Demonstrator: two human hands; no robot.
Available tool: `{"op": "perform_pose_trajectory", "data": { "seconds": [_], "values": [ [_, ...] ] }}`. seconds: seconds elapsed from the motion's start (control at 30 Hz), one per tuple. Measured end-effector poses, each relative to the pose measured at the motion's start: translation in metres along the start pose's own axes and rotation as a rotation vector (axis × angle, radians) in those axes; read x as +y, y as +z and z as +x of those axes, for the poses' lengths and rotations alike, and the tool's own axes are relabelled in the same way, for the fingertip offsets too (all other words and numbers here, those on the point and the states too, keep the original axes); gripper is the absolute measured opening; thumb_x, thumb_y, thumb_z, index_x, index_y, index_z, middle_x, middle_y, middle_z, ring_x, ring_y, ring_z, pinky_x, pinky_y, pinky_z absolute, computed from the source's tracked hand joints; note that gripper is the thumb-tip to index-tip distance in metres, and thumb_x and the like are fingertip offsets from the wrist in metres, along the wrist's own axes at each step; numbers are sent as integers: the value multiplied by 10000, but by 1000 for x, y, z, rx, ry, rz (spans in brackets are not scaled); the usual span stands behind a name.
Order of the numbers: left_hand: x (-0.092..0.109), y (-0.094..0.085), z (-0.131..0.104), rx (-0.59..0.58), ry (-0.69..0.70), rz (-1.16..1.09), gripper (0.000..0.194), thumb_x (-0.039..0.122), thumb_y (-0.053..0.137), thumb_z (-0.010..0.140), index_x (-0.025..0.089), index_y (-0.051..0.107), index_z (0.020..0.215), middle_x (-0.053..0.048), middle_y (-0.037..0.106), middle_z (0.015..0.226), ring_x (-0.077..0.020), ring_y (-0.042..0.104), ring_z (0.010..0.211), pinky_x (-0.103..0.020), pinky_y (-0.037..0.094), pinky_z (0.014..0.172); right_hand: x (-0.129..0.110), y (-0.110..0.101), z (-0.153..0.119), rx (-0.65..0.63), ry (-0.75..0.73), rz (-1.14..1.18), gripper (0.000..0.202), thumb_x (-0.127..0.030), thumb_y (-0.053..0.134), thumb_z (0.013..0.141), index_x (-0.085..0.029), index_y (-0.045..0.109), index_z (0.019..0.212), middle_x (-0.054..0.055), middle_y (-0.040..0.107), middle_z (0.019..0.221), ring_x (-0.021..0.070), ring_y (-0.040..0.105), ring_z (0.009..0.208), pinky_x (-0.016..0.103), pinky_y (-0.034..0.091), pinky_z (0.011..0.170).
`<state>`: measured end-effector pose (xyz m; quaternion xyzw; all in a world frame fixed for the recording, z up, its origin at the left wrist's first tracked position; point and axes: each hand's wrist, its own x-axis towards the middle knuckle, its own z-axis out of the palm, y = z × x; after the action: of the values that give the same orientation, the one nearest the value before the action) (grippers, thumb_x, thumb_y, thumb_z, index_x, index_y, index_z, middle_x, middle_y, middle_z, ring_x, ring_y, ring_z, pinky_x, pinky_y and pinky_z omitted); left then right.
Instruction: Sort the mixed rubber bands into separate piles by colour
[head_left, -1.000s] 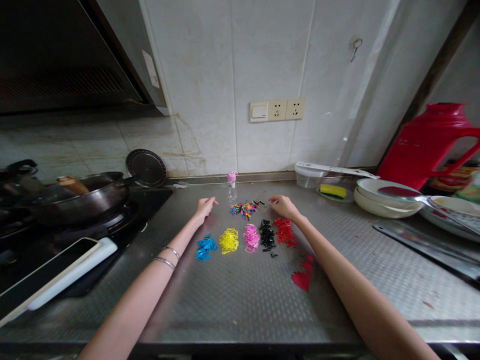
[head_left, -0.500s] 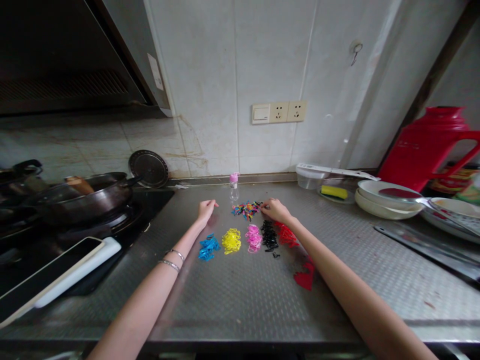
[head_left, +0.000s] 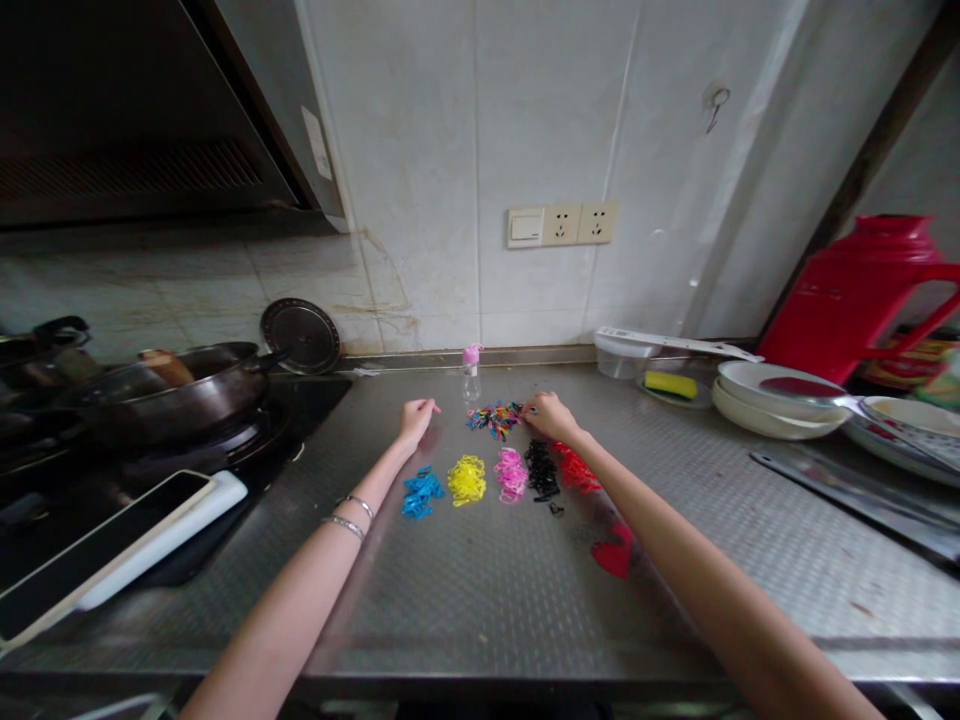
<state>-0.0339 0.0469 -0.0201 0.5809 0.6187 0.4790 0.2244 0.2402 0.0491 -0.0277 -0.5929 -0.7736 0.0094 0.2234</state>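
A pile of mixed-colour small rubber bands lies on the metal counter in front of me. At its right edge my right hand has its fingertips together, touching the pile; what they pinch is too small to make out. My left hand rests to the left of the pile, its fingers curled closed, with anything inside hidden. Nearer to me lie separate heaps: blue bands, yellow bands, pink bands, black bands and red bands, these last partly behind my right forearm.
A small clear bottle with a pink cap stands behind the mixed pile. A bag with a red print lies by my right forearm. To the right are bowls, a knife and a red thermos; a pan sits left.
The view has shifted slightly, moving the counter things a little to the right. My right fingers have shifted slightly at the pile's edge; my left hand stays closed in place.
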Motion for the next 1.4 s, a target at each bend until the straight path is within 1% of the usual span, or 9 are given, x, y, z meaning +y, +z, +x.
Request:
{"op": "perform_pose_trajectory", "data": {
  "seconds": [0.3,0.5,0.77,0.87,0.93,1.03,1.13,1.23,1.4],
  "values": [
    [0,0,-1,-16,7,-18,291,300,415,672,127,629,576,13,460,379,-110,427,435,-217,279,468,4,-13,-4,23,45,72,219,-257,484,736,-189,679,810,71,660,835,166,583,812,225,402,746],
    [-2,1,0,-9,18,-15,279,291,421,668,127,622,563,0,497,415,-115,447,462,-215,279,467,-3,-27,-15,16,15,97,211,-261,491,726,-203,678,805,59,673,821,167,602,788,213,413,705],
    [-6,5,5,-51,88,-22,260,324,497,666,118,642,597,-34,599,557,-142,522,586,-212,325,518,-19,-30,-22,46,-35,226,185,-270,522,710,-209,684,774,27,680,786,165,607,765,223,430,710],
    [5,7,6,-180,169,-8,257,348,569,637,108,660,654,-37,604,586,-125,496,562,-210,315,510,-28,-33,-25,80,-75,301,186,-268,518,717,-192,680,767,27,678,769,155,608,744,215,434,687],
    [20,8,2,-362,226,19,299,362,612,613,98,670,740,-13,565,532,-95,433,493,-205,274,473,-33,-36,-29,91,-102,338,187,-264,517,720,-180,678,765,31,677,763,147,606,729,207,432,669],
    [45,13,-12,-711,248,-7,433,325,657,588,100,635,958,18,528,522,-66,368,458,-192,235,451,-40,-41,-34,84,-137,369,193,-265,513,727,-172,676,774,31,676,767,136,601,709,198,427,656],
    [60,22,-28,-889,268,-78,487,305,648,611,116,589,1056,19,536,567,-54,352,466,-183,240,450,-45,-43,-39,69,-174,365,197,-259,506,734,-174,676,784,25,674,768,128,594,698,196,424,657],
    [63,31,-37,-933,295,-115,428,308,639,623,114,616,1004,21,527,578,-55,369,488,-179,271,463,-48,-44,-42,66,-208,348,193,-253,502,739,-189,677,788,18,672,767,130,589,706,199,419,658],
    [58,35,-40,-867,335,-87,316,376,598,658,90,666,776,34,456,495,-59,360,475,-181,269,451,-51,-43,-45,51,-225,342,180,-252,515,733,-199,676,792,26,673,793,141,588,722,209,419,673]
  ]
}}
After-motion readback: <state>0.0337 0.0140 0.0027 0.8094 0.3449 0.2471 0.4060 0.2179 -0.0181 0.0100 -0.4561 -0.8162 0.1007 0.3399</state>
